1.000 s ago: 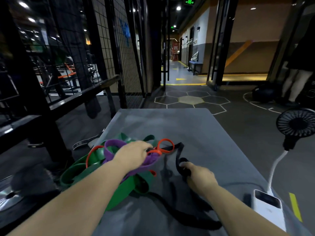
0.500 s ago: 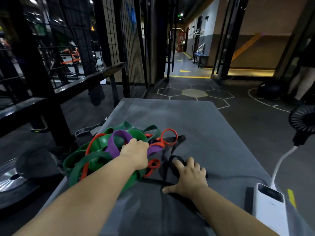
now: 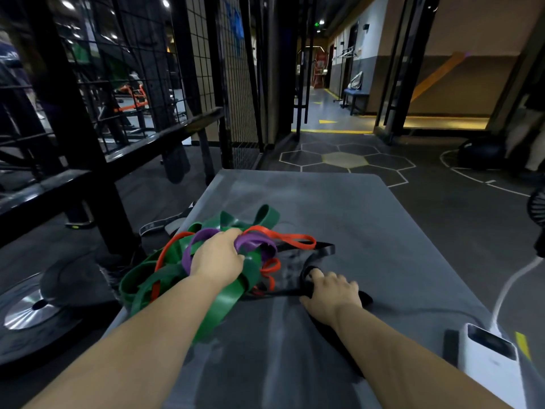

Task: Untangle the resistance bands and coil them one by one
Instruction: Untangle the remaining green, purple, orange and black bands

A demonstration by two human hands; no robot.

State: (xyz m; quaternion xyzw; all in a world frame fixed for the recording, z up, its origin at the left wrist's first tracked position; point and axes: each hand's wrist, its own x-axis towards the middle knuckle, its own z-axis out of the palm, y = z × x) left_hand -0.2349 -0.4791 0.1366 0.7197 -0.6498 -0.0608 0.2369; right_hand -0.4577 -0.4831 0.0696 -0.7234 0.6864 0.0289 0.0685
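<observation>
A tangle of resistance bands lies on the left of the grey mat-covered table [image 3: 354, 208]. It holds wide green bands [image 3: 224, 302], a purple band [image 3: 256, 242] and a thin red band [image 3: 295, 240]. My left hand [image 3: 218, 258] sits on top of the tangle, fingers curled into it at the purple band. A black band [image 3: 321, 249] runs out of the tangle to the right and loops back toward me. My right hand [image 3: 330, 293] lies over that black loop, fingers curled on it, thumb out to the left.
A white power bank [image 3: 489, 358] with a white cable lies at the table's near right edge, and a small black fan [image 3: 538, 208] stands beyond it. A black metal rack [image 3: 88, 172] and a weight plate [image 3: 29, 308] stand to the left.
My right hand let the black band drop to the table, spread flat on it, then curled over its loop. My left hand stayed on the tangle, which shifted slightly.
</observation>
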